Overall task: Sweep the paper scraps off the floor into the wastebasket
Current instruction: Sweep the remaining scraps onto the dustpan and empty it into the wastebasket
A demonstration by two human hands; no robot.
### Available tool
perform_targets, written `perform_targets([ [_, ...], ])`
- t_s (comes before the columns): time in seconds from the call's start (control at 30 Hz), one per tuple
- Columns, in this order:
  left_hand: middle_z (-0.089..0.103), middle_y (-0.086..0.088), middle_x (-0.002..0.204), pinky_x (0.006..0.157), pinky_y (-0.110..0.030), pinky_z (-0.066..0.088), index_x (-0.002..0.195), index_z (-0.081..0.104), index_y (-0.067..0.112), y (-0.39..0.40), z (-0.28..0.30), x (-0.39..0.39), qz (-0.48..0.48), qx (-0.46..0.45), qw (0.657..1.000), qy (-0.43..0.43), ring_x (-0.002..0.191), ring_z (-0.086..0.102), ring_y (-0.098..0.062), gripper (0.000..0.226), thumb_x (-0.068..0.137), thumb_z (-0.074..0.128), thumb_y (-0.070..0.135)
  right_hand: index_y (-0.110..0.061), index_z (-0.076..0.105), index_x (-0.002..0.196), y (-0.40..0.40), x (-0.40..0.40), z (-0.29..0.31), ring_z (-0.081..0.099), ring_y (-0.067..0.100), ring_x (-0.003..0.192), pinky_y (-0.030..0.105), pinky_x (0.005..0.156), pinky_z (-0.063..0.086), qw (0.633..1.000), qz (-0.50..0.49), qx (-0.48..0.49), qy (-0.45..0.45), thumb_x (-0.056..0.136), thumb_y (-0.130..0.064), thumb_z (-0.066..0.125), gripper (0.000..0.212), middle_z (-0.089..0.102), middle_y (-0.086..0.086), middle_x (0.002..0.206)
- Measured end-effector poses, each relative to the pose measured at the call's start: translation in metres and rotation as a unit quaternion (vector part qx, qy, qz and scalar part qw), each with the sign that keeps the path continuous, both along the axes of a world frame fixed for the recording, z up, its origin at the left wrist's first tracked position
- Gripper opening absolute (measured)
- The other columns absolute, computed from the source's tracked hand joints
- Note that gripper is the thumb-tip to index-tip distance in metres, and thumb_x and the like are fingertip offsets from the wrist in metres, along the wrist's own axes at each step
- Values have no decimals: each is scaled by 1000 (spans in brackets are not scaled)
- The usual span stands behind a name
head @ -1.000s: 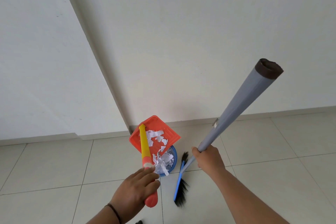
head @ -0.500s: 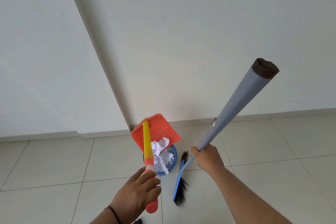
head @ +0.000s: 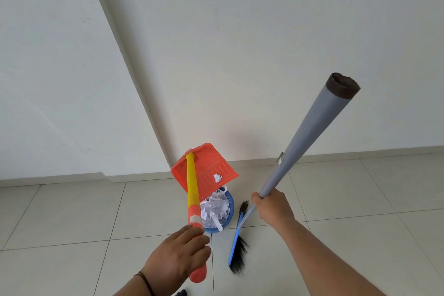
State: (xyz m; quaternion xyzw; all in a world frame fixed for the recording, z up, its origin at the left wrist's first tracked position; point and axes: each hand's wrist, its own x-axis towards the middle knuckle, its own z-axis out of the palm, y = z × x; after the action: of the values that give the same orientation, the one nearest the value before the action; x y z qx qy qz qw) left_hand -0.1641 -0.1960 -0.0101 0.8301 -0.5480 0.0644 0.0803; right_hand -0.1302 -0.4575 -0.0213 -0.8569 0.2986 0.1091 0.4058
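My left hand (head: 177,262) grips the yellow-and-orange handle of an orange dustpan (head: 206,170), tipped steeply over a small blue wastebasket (head: 229,209). White paper scraps (head: 213,211) fill the basket, and one scrap (head: 217,177) clings to the pan's ribbed face. My right hand (head: 274,206) holds the long grey broom handle (head: 310,137). The broom's blue head with black bristles (head: 237,247) rests on the tiles just right of the basket.
White walls meet in a corner (head: 168,161) right behind the basket, with a pale skirting along the floor. Light floor tiles (head: 360,199) spread to the left and right. A small dark object (head: 180,293) shows at the bottom edge.
The dustpan has tilted up more steeply and the scraps have slid off it into the basket, leaving one on the pan. The broom has barely moved.
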Motion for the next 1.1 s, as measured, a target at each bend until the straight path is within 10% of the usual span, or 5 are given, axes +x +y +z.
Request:
perform_targets([
  [1.1, 65, 12, 89, 96, -36, 49, 83, 60, 27, 6, 13, 22, 2, 54, 997, -48, 84, 61, -12, 13, 78, 70, 23, -21, 41, 62, -8, 17, -7, 43, 8, 44, 18, 41, 29, 999, 23, -21, -8, 91, -29, 55, 33, 45, -4, 53],
])
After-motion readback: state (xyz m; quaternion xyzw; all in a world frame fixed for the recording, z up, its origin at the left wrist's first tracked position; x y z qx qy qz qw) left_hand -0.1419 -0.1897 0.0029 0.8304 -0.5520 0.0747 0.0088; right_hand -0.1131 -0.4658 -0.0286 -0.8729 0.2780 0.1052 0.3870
